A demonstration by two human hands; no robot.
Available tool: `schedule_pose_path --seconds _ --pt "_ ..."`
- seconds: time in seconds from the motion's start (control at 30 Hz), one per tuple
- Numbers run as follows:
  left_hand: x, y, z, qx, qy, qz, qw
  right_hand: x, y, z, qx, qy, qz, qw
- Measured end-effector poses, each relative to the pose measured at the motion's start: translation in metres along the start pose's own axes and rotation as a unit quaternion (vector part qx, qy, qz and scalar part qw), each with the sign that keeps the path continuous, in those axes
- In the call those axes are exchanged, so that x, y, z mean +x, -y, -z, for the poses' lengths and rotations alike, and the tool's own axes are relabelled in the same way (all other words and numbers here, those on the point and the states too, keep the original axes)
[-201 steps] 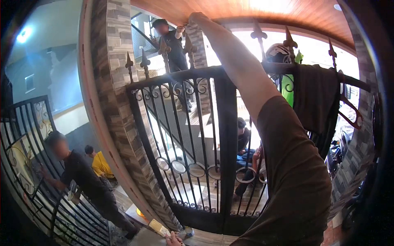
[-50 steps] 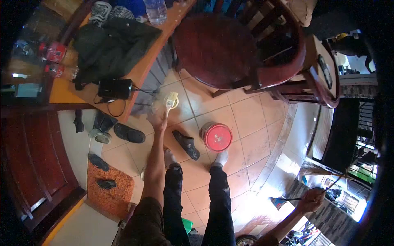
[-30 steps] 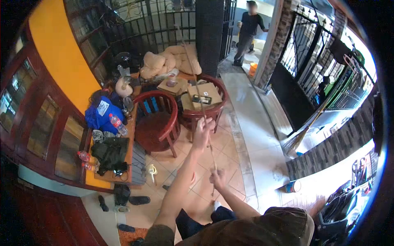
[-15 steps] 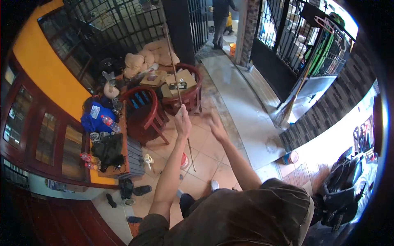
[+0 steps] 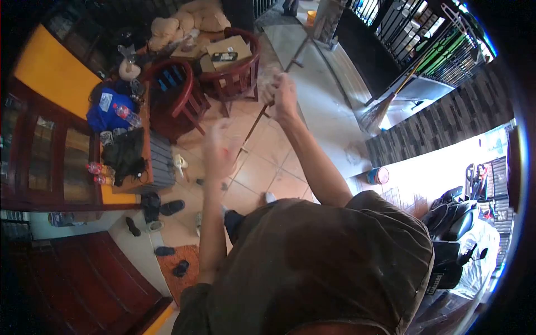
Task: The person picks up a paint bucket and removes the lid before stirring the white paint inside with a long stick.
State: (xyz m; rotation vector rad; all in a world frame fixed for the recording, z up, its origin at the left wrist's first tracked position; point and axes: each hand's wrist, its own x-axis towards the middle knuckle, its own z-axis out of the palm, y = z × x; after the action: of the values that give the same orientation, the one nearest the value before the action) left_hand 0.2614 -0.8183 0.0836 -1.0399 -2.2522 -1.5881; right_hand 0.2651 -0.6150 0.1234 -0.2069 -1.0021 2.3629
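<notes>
My right hand is closed around a long thin rod, which slants from the floor tiles up toward the doorway. A short crosspiece shows on the rod beyond my fingers, and a small pale piece is near its lower end. My left hand is raised to the left of the rod, apart from it. It is blurred, but its fingers look stretched out and hold nothing visible.
Wooden chairs stand ahead, one bearing cardboard. A cluttered table is at left. A broom leans by the gate. Shoes lie on the floor; a bucket and motorcycle are at right.
The rod has passed from my left hand to my right, and its upper part now leans away toward the doorway. My left hand has moved left and down. The view has tilted downward.
</notes>
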Motion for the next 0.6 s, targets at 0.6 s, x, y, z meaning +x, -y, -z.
schedule_pose_path --seconds 0.6 --pt "-0.131 0.156 -0.035 -0.689 -0.4 0.426 0.429 -0.023 0.079 0.09 0.038 -0.12 0.064 0.99"
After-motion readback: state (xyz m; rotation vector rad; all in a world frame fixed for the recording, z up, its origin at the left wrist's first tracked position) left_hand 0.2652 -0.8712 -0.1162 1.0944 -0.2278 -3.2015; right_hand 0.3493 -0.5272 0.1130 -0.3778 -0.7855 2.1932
